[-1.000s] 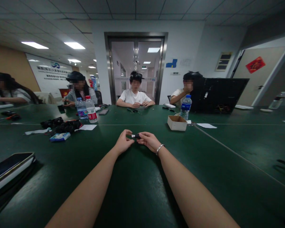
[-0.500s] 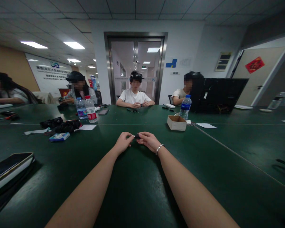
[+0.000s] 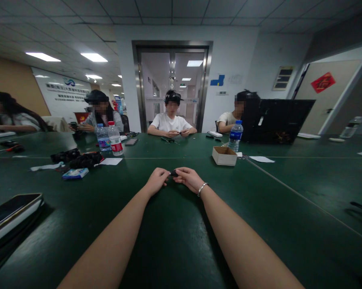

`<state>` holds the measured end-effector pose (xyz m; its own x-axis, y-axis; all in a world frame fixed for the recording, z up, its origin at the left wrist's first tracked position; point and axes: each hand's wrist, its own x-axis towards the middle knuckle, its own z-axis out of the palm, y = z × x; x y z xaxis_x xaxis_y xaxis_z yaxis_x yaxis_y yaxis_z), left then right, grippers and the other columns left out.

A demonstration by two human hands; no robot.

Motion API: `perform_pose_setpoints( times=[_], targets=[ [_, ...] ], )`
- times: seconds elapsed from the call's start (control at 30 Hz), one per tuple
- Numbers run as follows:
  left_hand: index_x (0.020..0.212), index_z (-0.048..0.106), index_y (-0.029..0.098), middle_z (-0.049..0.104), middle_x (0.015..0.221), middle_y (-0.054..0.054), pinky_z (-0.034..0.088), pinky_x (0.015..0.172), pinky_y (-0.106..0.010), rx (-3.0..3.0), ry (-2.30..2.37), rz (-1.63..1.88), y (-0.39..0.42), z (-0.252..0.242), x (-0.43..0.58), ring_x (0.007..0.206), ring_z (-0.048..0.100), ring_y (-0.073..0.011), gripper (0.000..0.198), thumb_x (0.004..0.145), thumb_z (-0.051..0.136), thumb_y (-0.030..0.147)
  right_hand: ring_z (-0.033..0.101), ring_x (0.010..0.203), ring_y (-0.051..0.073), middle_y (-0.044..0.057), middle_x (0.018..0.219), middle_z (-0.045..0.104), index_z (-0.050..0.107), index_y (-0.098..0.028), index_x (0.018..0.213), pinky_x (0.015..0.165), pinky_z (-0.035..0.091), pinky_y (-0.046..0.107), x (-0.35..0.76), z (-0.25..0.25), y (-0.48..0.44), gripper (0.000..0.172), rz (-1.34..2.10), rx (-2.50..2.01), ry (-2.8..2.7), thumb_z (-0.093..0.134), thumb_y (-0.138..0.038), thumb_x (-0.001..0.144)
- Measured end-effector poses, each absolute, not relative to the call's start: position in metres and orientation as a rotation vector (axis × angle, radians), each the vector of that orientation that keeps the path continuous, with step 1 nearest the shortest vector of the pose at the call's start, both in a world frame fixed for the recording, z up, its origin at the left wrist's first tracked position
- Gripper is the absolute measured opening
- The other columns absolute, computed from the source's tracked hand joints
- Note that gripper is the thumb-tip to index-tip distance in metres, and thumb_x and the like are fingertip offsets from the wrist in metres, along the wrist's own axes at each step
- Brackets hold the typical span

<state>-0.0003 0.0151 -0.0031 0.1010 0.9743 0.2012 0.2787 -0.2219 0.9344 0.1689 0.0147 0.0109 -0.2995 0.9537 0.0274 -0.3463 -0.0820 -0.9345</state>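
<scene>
Over the dark green table (image 3: 174, 224), both hands meet at a small black object (image 3: 174, 173) whose kind I cannot make out. My right hand (image 3: 189, 178), with a silver bracelet (image 3: 201, 189) at the wrist, pinches the object between thumb and fingers. My left hand (image 3: 157, 180) is closed, thumb against forefinger, at the object's left end. What those left fingers grip is too small to name and partly hidden.
Ahead to the right stand an open cardboard box (image 3: 224, 156) and a water bottle (image 3: 235, 136). Two bottles, black gear (image 3: 86, 159) and a blue packet (image 3: 75, 173) lie left. A phone (image 3: 12, 212) is at the near left. Several people sit opposite, beside a black monitor (image 3: 279, 120).
My hands stay in nearly the same place, with only a slight shift of the left fingers. Across the table, the hands of the person in the middle have moved a little.
</scene>
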Motion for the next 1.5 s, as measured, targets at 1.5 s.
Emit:
perform_pose_setpoints(
  times=[1.5],
  targets=[
    [0.075,0.056,0.014,0.056,0.073,-0.004,0.043,0.053,-0.024,1.648,1.272,1.043,0.0122,0.0004,0.0010,0.062,0.053,-0.0144,0.046,0.074,0.044,0.059,0.064,0.059,0.013,0.008,0.073,0.065,0.059,-0.009,0.085,0.057,0.055,0.019,0.1695,0.0069,0.0193,0.008,1.619,-0.789,-1.176,0.063,-0.008,0.079]
  ],
)
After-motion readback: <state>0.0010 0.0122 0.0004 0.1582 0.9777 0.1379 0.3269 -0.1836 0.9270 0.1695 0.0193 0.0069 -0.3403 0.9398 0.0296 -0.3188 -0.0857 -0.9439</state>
